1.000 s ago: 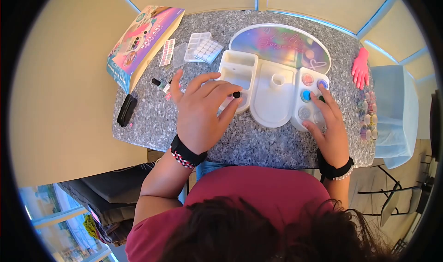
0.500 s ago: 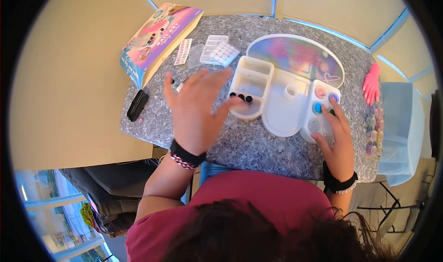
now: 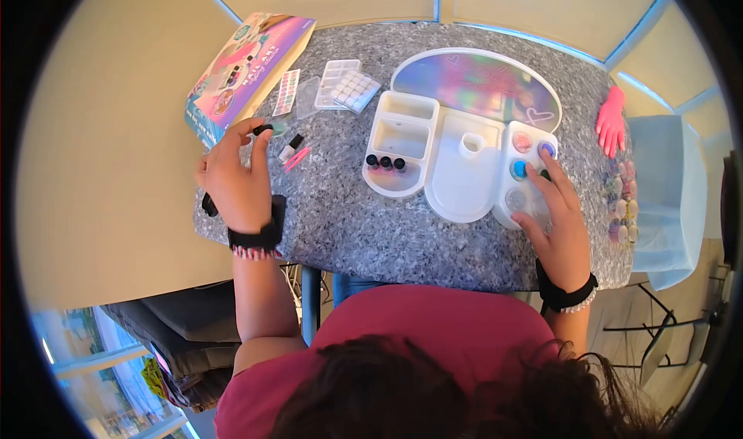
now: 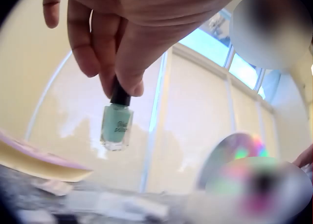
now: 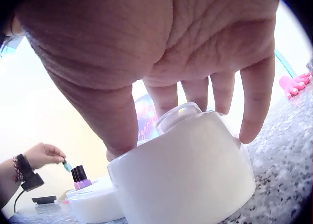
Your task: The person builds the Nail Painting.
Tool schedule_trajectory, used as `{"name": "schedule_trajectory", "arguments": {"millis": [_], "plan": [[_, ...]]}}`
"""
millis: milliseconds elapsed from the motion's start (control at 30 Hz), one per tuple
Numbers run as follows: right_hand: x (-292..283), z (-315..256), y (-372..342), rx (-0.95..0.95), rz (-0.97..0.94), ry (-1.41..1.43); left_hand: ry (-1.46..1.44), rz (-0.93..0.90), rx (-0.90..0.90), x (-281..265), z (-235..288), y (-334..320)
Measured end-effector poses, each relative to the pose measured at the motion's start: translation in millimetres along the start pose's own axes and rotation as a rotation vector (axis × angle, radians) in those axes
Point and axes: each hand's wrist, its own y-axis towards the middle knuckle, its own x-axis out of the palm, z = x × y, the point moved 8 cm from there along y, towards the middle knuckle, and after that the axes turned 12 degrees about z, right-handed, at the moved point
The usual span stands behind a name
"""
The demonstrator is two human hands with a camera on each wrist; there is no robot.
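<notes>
My left hand (image 3: 236, 177) pinches the black cap of a teal nail polish bottle (image 4: 117, 124) between thumb and fingertips, lifted above the table's left part. My right hand (image 3: 559, 230) rests spread over the right section of the white organizer (image 3: 469, 199), its fingers on the small round pots. In the right wrist view the thumb and fingers (image 5: 257, 102) lie along that section's rim. Three black-capped bottles (image 3: 385, 163) stand in a row in the organizer's left section. A further bottle with a black cap (image 3: 292, 146) lies on the table beside pink tweezers (image 3: 296, 159).
A colourful box (image 3: 246, 71) stands at the back left, near a sticker sheet (image 3: 286, 92) and clear trays (image 3: 355, 90). Behind the organizer rises a rounded iridescent panel (image 3: 480, 83). A pink model hand (image 3: 611, 122) and small jars (image 3: 621, 203) lie at the right edge.
My left hand has moved left from the organizer's left section and now holds the teal bottle. The three bottles in the row are uncovered. My right hand has stayed on the organizer.
</notes>
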Motion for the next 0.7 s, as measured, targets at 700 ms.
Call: {"name": "schedule_trajectory", "arguments": {"millis": [700], "plan": [[0,0,1,-0.034,0.001,0.003,-0.397,-0.172,0.589,16,159,-65]]}}
